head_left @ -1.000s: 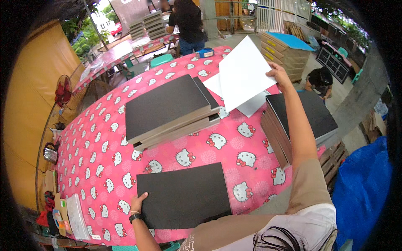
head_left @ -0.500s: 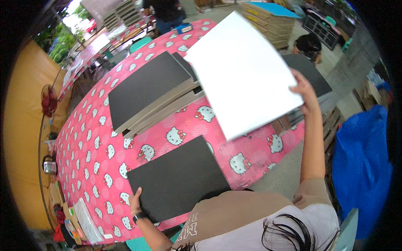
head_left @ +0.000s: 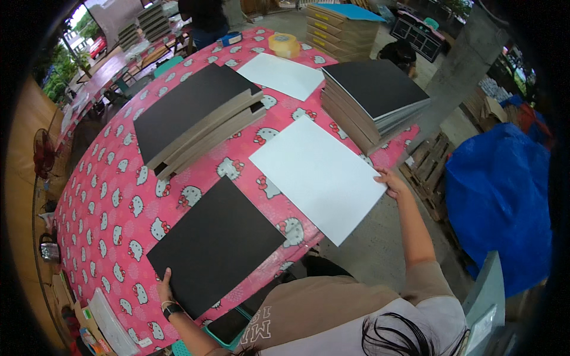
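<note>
My left hand (head_left: 166,289) pinches the near left edge of a flat black board (head_left: 217,246) at the table's near edge, thumb on top and the other fingers hidden beneath. My right hand (head_left: 389,182) grips the right edge of a white sheet or board (head_left: 320,178), thumb on top. The white piece is held out to the right of the black board, its near corner past the table edge. Beyond it lies another white sheet (head_left: 282,76) on the table. A stack of black boards (head_left: 196,113) stands at the left, and another black-topped stack (head_left: 380,89) at the right.
A pink patterned cloth covers the table (head_left: 110,219). Toward its far end are a yellowish tape roll (head_left: 284,45) and a blue tape dispenser (head_left: 230,39). Brown cartons (head_left: 341,37) are piled behind. Two people are farther off. A blue tarp (head_left: 499,204) and wooden pallet (head_left: 426,172) sit at the right.
My right hand has brought the white piece down and nearer, uncovering the right stack, the far white sheet and the tape roll. My left hand still holds the black board, now turned somewhat. The view has shifted.
</note>
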Motion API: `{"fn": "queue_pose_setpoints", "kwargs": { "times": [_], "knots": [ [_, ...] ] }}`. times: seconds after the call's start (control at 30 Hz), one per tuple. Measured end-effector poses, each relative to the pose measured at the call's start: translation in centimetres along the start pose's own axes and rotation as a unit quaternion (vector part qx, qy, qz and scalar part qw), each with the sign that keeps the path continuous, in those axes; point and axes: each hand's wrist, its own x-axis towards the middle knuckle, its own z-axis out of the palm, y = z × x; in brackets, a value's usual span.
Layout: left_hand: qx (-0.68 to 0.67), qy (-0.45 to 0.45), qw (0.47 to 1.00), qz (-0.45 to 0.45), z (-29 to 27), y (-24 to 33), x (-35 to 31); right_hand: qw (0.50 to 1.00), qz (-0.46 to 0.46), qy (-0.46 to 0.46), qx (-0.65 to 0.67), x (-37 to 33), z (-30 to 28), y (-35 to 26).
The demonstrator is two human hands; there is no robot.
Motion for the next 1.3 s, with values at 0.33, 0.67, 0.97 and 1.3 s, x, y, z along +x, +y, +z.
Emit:
{"fn": "queue_pose_setpoints", "kwargs": {
  "times": [0.33,0.67,0.97,1.3],
  "knots": [
    [0.178,0.096,0.878,0.433,13.5,9.0,-6.4,0.901,-0.205,0.316,-0.214,3.9,-7.1,-3.9],
    [-0.009,-0.482,0.838,0.254,46.9,20.0,-21.1,0.843,-0.275,0.428,-0.175,14.9,-22.9,-18.7],
    [0.016,-0.444,0.894,0.054,61.8,23.1,-21.0,0.889,-0.225,0.353,-0.186,18.0,-24.8,-19.8],
    [0.013,-0.475,0.878,0.058,59.5,25.5,-15.1,0.962,-0.142,0.232,0.013,3.6,-20.3,-11.3]
  ]
}}
